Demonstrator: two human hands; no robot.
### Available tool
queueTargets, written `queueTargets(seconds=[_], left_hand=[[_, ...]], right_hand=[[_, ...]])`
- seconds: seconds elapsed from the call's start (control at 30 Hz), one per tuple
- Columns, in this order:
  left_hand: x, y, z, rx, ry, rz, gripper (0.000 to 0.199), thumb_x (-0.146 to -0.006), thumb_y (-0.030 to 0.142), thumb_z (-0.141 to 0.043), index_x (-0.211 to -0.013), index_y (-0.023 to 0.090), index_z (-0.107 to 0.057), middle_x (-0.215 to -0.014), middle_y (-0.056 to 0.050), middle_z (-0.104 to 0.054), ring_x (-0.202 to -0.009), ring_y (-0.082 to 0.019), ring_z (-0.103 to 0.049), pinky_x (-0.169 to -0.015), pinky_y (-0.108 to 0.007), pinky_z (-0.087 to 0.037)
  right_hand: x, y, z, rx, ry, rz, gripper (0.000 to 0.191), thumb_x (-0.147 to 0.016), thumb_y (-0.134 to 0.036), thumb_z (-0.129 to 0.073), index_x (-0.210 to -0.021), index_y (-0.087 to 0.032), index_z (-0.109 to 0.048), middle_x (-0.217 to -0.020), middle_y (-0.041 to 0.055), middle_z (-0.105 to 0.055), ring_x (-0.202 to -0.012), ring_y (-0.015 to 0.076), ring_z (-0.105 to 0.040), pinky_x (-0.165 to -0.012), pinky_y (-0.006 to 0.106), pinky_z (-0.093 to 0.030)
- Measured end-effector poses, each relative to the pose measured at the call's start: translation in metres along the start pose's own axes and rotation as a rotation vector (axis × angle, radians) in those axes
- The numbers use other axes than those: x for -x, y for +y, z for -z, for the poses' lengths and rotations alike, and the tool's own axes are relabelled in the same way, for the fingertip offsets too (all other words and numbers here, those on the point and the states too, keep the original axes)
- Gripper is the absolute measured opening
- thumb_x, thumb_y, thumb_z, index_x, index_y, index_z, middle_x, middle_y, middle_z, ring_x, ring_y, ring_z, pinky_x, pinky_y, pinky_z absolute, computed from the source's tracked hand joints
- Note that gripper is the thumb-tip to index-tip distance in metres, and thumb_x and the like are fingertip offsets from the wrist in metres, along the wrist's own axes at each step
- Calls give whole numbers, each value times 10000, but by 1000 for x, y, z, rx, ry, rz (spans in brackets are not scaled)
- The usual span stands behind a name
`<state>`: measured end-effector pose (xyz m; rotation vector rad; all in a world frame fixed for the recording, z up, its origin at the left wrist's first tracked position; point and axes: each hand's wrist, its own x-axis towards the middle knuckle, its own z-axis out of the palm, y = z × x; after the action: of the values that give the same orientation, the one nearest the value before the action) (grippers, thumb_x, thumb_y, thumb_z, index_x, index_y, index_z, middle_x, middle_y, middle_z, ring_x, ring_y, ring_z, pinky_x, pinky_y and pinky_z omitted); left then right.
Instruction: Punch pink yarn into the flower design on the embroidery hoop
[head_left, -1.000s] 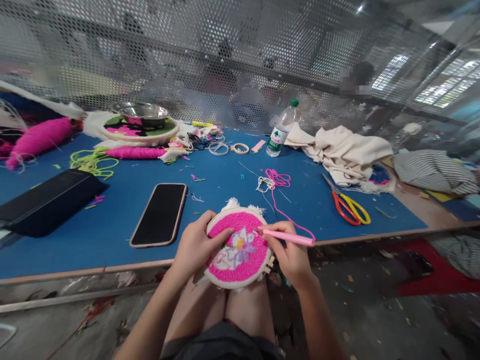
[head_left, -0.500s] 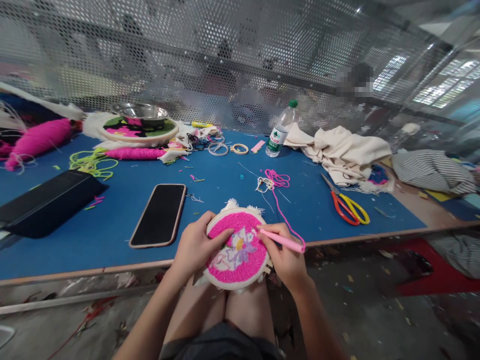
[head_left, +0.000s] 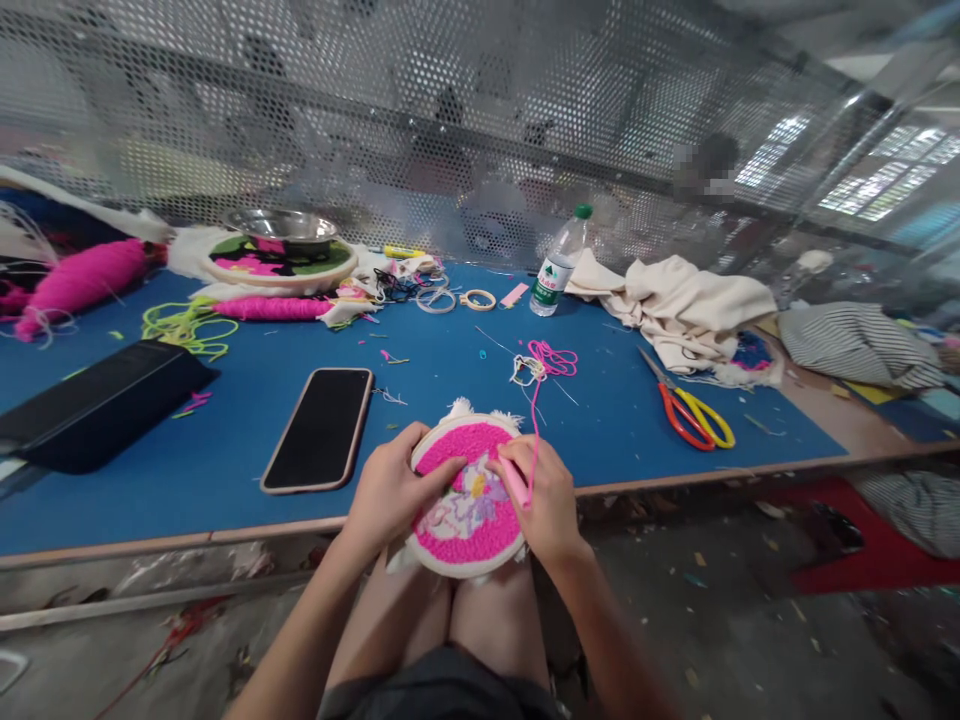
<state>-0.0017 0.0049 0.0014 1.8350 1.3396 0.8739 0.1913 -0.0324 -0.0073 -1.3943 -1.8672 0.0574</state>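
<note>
My left hand (head_left: 401,480) grips the left side of a round embroidery hoop (head_left: 459,568), its thumb lying across the stitched front. Inside the hoop, pink loops surround a flower in white and lilac with a yellow centre. My right hand (head_left: 546,495) is closed around a pink punch needle pen (head_left: 516,482), over the upper right of the hoop; the pen's tip is hidden by my fingers. From the pen's back end, pink yarn (head_left: 534,425) runs up to a small loose pile of pink yarn (head_left: 553,358) on the blue table. The hoop rests above my lap at the table edge.
A phone (head_left: 321,430) and a black case (head_left: 105,405) lie to the left. Scissors (head_left: 686,405) with red and yellow handles lie on the right. Farther back are a water bottle (head_left: 553,270), cream cloth (head_left: 682,300), a second hoop (head_left: 281,282) and a metal bowl (head_left: 281,224).
My right hand has moved left over the hoop with the pen, which now points more steeply. The yarn hangs straighter. My left hand and the hoop stay almost where they were.
</note>
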Motion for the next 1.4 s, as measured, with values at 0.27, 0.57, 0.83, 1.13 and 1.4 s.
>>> queueTargets(seconds=[0.27,0.57,0.83,1.13,1.4], left_hand=[[-1,0,-1,25,14,11,321,-805,496,-594,-742,203,-479,-632,45,-559,-599,-139,-546,-558,-248,-336],[0,0,0,28,-7,-11,285,-795,474,-599,-788,202,-513,-666,26,-593,-627,-152,-568,-577,-253,-357],[0,-1,0,11,-8,-5,315,-799,499,-597,-761,209,-480,-638,37,-570,-602,-149,-556,-554,-249,-340],[-1,-4,-3,-11,1,0,297,-800,490,-593,-775,209,-499,-652,29,-593,-601,-149,-568,-549,-249,-339],[-1,-4,-3,17,-2,5,291,-802,477,-600,-767,204,-505,-655,27,-600,-609,-144,-566,-556,-246,-342]], right_hand=[[0,1,20,-388,12,-149,130,-929,-231,-514,-963,-219,-640,-979,46,-655,-964,182,-616,-872,330,-492],[6,4,3,-159,112,-38,124,-876,-201,-601,-966,-239,-677,-1018,74,-627,-979,205,-630,-868,367,-522],[25,7,0,-300,306,8,237,-861,-111,-595,-1070,-219,-622,-982,69,-711,-961,209,-689,-837,362,-579],[32,8,-2,-320,372,-58,124,-867,-183,-612,-973,-217,-559,-875,58,-701,-878,210,-707,-741,356,-596],[36,10,-3,-366,369,-76,104,-875,-178,-595,-958,-213,-543,-874,61,-689,-862,206,-698,-756,373,-582]])
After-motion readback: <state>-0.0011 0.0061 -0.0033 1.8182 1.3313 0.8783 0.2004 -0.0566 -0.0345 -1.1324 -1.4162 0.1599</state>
